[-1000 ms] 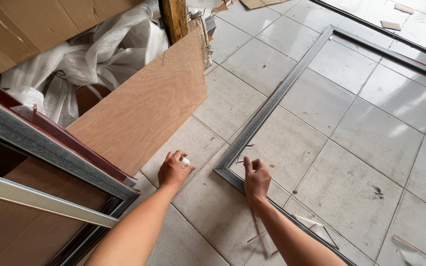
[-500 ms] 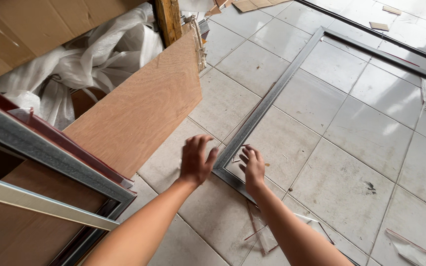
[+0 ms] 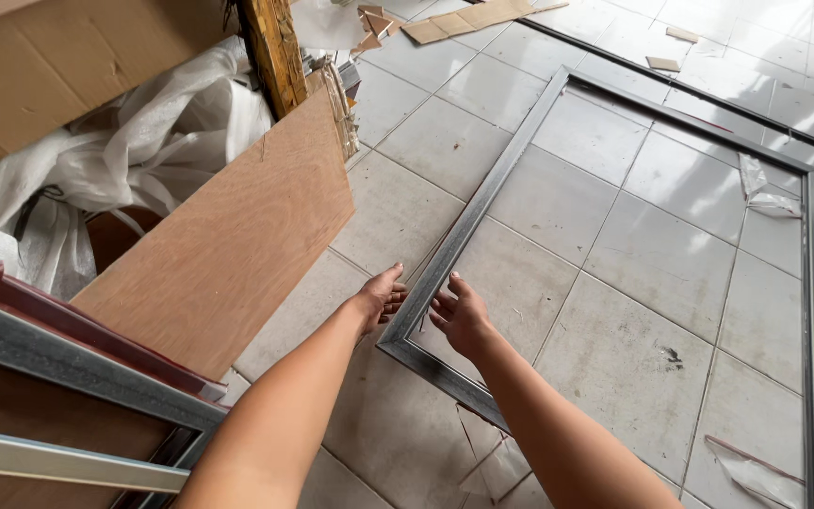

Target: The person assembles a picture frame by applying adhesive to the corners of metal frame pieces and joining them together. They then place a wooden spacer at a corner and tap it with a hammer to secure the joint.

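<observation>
Head view, looking down on a pale tiled floor (image 3: 605,283) where a large grey metal frame (image 3: 482,203) lies flat, its near corner pointing toward the person and its long rails running away up the picture. To the left a plywood sheet (image 3: 228,245) leans at a slope over grey metal rails (image 3: 68,372), with crumpled clear plastic wrap (image 3: 115,160) and a cardboard box (image 3: 58,57) behind it. Scraps of cardboard (image 3: 468,19) and torn film (image 3: 765,188) lie scattered farther off. The left hand (image 3: 379,300) is at the outer side of the frame's near left rail and the right hand (image 3: 459,316) at its inner side, just above the corner; both are open with fingers spread, holding nothing, and whether they touch the metal I cannot tell. To take this rail well, I judge the hands should close evenly from both sides, near the corner where the joint is stiffest, and keep the frame level so the long, thin rails do not twist.
</observation>
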